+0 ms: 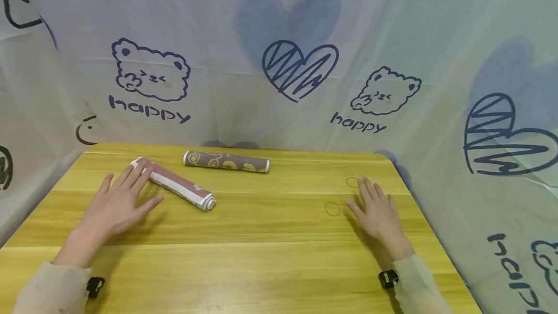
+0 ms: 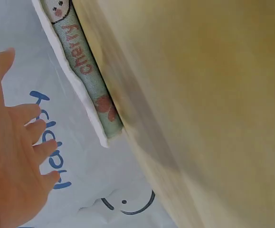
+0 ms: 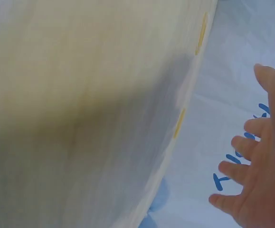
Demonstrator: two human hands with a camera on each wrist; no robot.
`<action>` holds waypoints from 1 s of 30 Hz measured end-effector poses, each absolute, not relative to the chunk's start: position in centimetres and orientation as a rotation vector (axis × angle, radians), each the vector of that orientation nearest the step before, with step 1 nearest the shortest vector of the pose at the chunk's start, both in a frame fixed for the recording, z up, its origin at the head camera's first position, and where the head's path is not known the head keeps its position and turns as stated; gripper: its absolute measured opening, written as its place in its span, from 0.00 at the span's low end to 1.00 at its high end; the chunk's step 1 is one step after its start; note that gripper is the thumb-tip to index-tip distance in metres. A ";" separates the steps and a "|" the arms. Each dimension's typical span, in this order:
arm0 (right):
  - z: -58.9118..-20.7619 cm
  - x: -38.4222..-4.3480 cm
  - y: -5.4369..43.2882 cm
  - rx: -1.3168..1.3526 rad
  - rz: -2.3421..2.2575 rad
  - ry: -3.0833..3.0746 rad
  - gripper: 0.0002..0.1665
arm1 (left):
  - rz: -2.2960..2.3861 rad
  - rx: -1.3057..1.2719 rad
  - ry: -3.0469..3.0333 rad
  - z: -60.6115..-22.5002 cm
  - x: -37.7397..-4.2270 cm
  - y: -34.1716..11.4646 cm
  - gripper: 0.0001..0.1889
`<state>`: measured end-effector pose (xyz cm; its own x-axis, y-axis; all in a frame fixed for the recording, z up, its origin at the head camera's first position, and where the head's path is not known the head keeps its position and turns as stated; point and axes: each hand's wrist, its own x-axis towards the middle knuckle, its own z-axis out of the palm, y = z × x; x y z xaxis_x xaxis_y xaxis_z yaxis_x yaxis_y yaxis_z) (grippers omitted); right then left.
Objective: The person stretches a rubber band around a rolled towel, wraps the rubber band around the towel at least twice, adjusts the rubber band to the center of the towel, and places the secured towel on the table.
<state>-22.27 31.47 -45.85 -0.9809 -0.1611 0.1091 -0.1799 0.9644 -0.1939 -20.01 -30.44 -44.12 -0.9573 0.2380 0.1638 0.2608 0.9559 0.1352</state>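
Pink roll (image 1: 178, 183) and brown roll (image 1: 226, 162) lie apart on the wooden table (image 1: 270, 265); spread-fingered and empty, the left hand (image 1: 114, 204) hovers over the pink one's far end, the right hand (image 1: 378, 211) near two bands (image 1: 325, 208).

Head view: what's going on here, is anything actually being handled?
Nothing is held at this moment. A person's left grip hovers, fingers spread, over the wood-grain table, near the far-left end of a pink-and-white roll. The right grip, also spread, hovers with one thin loop left of its thumb and another loop by its fingertips. A dark patterned roll lies farther back, apart from both hands.
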 end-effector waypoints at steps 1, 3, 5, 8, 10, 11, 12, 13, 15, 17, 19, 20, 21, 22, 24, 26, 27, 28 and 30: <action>-45.9 -22.3 31.4 0.275 0.320 -3.003 0.49 | -0.234 -0.392 -2.946 -44.0 -20.1 -30.4 0.47; -45.9 -22.4 31.3 0.309 0.343 -2.958 0.47 | -0.244 -0.413 -2.917 -43.8 -20.4 -30.1 0.45; -45.9 -22.5 31.2 0.347 0.367 -2.908 0.46 | -0.252 -0.432 -2.894 -43.7 -20.7 -29.9 0.44; -45.9 -22.6 31.0 0.397 0.398 -2.851 0.43 | -0.281 -0.460 -2.871 -43.5 -21.2 -29.6 0.42; -46.0 -22.7 30.8 0.424 0.404 -2.828 0.41 | -0.309 -0.486 -2.864 -43.4 -21.6 -29.3 0.40; -46.0 -22.8 30.7 0.437 0.408 -2.824 0.40 | -0.324 -0.504 -2.856 -43.4 -21.8 -29.2 0.39; -46.1 -22.8 30.6 0.452 0.414 -2.821 0.39 | -0.333 -0.526 -2.847 -43.4 -22.0 -29.1 0.38; -46.1 -22.9 30.5 0.467 0.418 -2.818 0.39 | -0.343 -0.551 -2.838 -43.4 -22.3 -29.0 0.37; -46.2 -23.0 30.4 0.494 0.437 -2.827 0.38 | -0.354 -0.606 -2.821 -43.5 -22.8 -28.8 0.35; -46.3 -23.2 30.2 0.524 0.458 -2.847 0.37 | -0.354 -0.650 -2.819 -43.3 -23.2 -28.5 0.35; -46.3 -23.3 30.0 0.554 0.467 -2.873 0.36 | -0.360 -0.677 -2.843 -43.3 -23.6 -28.3 0.35; -46.3 -23.4 29.9 0.573 0.471 -2.886 0.36 | -0.358 -0.684 -2.863 -43.3 -23.8 -28.2 0.35; -46.3 -23.5 29.8 0.589 0.469 -2.900 0.35 | -0.356 -0.690 -2.883 -43.2 -23.9 -28.0 0.35; -46.4 -23.6 29.7 0.611 0.456 -2.908 0.35 | -0.357 -0.701 -2.901 -43.2 -24.1 -27.8 0.35; -46.4 -23.7 29.5 0.643 0.439 -2.926 0.33 | -0.344 -0.736 -2.930 -43.3 -24.3 -27.5 0.35; -46.6 -23.8 29.4 0.678 0.416 -2.933 0.32 | -0.330 -0.785 -2.942 -43.4 -24.5 -27.2 0.34; -46.6 -23.9 29.3 0.691 0.403 -2.936 0.31 | -0.322 -0.813 -2.944 -43.4 -24.6 -27.0 0.33; -46.7 -23.9 29.2 0.708 0.387 -2.932 0.30 | -0.314 -0.838 -2.944 -43.5 -24.7 -26.9 0.33; -46.9 -24.0 29.1 0.735 0.361 -2.932 0.29 | -0.293 -0.888 -2.933 -43.5 -24.8 -26.7 0.32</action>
